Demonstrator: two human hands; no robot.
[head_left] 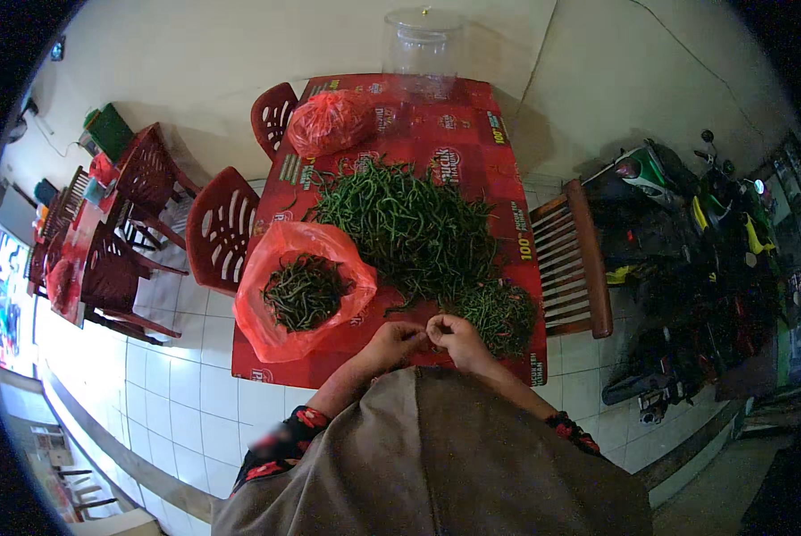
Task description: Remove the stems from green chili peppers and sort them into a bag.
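Note:
My left hand [397, 344] and my right hand [459, 340] meet at the table's near edge, fingers pinched close together. What lies between their fingertips is too small to make out. Beyond them spreads a big heap of long, thin green chillies [409, 223]. To the right of my right hand sits a smaller pile of fine green stems [499, 317]. On the left, an open red plastic bag [255, 308] has its rim folded outward, with darker green chillies [304, 292] inside.
A knotted, filled red bag [331, 123] and a clear lidded container [423, 54] stand toward the far end of the red-covered table [499, 179]. Red plastic chairs [222, 228] line its left side, a wooden chair [572, 263] its right. Motorbikes [686, 214] are parked further right.

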